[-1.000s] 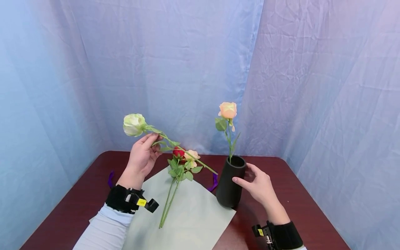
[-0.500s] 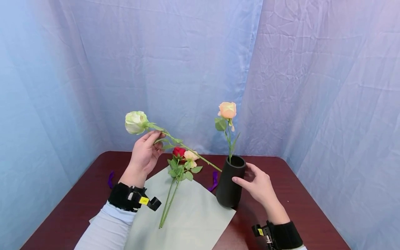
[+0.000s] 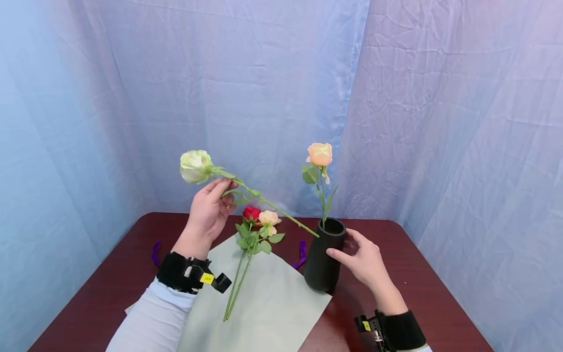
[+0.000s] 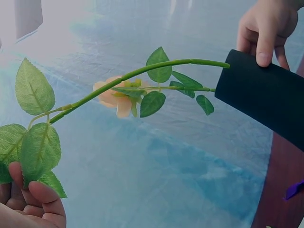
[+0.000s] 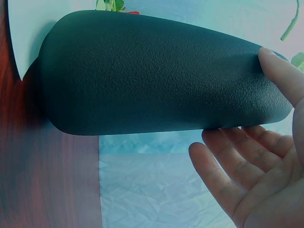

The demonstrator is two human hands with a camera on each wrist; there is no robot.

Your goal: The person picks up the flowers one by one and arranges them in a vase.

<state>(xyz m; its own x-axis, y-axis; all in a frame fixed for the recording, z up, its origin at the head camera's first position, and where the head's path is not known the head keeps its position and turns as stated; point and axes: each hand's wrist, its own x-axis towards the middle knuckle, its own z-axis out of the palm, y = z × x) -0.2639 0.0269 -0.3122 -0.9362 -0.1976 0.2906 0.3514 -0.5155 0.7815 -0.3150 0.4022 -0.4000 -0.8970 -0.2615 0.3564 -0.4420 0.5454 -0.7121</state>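
Observation:
My left hand (image 3: pixel 208 210) pinches the stem of a pale green-white artificial flower (image 3: pixel 196 166) just below its bloom. The stem (image 4: pixel 97 92) slants down to the right, and its cut end overlaps the black vase (image 3: pixel 323 266) right by the rim. One peach rose (image 3: pixel 320 154) stands upright in the vase mouth. My right hand (image 3: pixel 362 259) holds the vase from the right, thumb in front and fingers behind. In the right wrist view, the thumb lies along one side of the vase (image 5: pixel 156 73) and the fingertips (image 5: pixel 211 135) meet the other.
A red rose (image 3: pixel 251 213) and a cream-peach rose (image 3: pixel 269 220) lie on a pale green paper sheet (image 3: pixel 277 298), stems toward me. Purple ribbon (image 3: pixel 302 255) shows beside the paper. The dark red table (image 3: pixel 422 293) is backed by blue-lilac curtains (image 3: pixel 264 98).
My left hand has moved up and to the right with the green-white flower, bringing its stem end from left of the vase to its rim. The right hand and vase have barely moved.

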